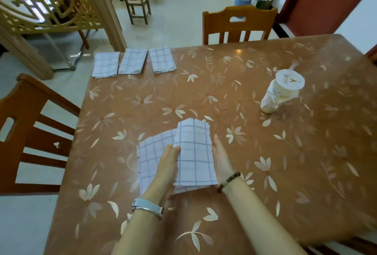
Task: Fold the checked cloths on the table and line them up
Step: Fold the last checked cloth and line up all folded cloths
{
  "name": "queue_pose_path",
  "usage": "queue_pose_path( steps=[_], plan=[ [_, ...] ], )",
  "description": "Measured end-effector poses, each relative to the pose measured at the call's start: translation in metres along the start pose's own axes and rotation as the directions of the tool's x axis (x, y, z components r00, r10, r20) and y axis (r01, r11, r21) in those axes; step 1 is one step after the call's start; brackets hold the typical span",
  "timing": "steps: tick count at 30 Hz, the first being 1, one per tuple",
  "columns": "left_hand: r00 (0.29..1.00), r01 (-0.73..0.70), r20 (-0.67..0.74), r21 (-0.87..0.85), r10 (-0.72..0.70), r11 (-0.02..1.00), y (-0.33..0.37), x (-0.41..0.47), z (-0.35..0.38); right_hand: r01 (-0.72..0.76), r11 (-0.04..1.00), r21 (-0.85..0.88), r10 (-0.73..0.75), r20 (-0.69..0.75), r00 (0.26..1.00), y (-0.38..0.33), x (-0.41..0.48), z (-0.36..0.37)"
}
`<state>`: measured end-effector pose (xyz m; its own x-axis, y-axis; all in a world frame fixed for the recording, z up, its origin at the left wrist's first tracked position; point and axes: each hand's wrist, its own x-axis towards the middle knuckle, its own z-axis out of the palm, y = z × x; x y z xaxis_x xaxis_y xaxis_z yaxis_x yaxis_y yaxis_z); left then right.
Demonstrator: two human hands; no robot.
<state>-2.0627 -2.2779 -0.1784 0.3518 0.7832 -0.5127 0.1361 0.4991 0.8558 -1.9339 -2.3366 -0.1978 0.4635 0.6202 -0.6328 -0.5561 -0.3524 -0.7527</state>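
Note:
A white cloth with blue checks [193,154] lies folded on the near middle of the table [265,152], its left part [149,158] still flat underneath. My left hand [168,164] grips the folded flap at its left edge, thumb on top. My right hand [221,156] rests with straight fingers against the cloth's right edge. Three folded checked cloths sit in a row at the table's far left corner: one [106,64], a second [133,61] and a third [162,59].
A white lidded cup in a bag [282,91] stands at the right of the table. Wooden chairs stand at the left [26,132] and at the far side [238,25]. The table's left edge runs close to the cloth row.

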Motion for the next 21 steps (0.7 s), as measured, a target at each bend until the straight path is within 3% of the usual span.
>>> queue_pose_path(
  steps=[5,9,12,15,18,21],
  plan=[
    [0.992,0.121,0.042,-0.035,-0.119,0.992,-0.035,0.007,0.031,-0.093,0.996,-0.009,0.093,0.000,0.996,0.030,0.022,-0.041],
    [0.990,0.129,0.059,0.041,-0.132,0.991,-0.055,0.010,0.050,-0.007,0.995,-0.103,-0.008,-0.142,0.990,0.032,0.018,-0.064],
    [0.992,0.108,0.053,0.121,-0.115,0.987,-0.064,0.011,0.059,0.111,0.952,-0.287,-0.193,-0.279,0.941,0.035,0.019,-0.077],
    [0.992,0.110,0.041,0.137,-0.117,0.984,-0.069,0.010,0.064,0.185,0.914,-0.362,-0.290,-0.261,0.921,0.033,0.016,-0.082],
    [0.995,0.095,0.025,0.129,-0.099,0.987,-0.068,0.009,0.068,0.155,0.918,-0.365,-0.237,-0.192,0.953,0.035,0.019,-0.082],
    [0.992,0.123,-0.004,0.043,-0.123,0.991,-0.064,0.008,0.069,0.017,0.937,-0.348,-0.082,-0.175,0.981,0.039,0.022,-0.082]
  ],
)
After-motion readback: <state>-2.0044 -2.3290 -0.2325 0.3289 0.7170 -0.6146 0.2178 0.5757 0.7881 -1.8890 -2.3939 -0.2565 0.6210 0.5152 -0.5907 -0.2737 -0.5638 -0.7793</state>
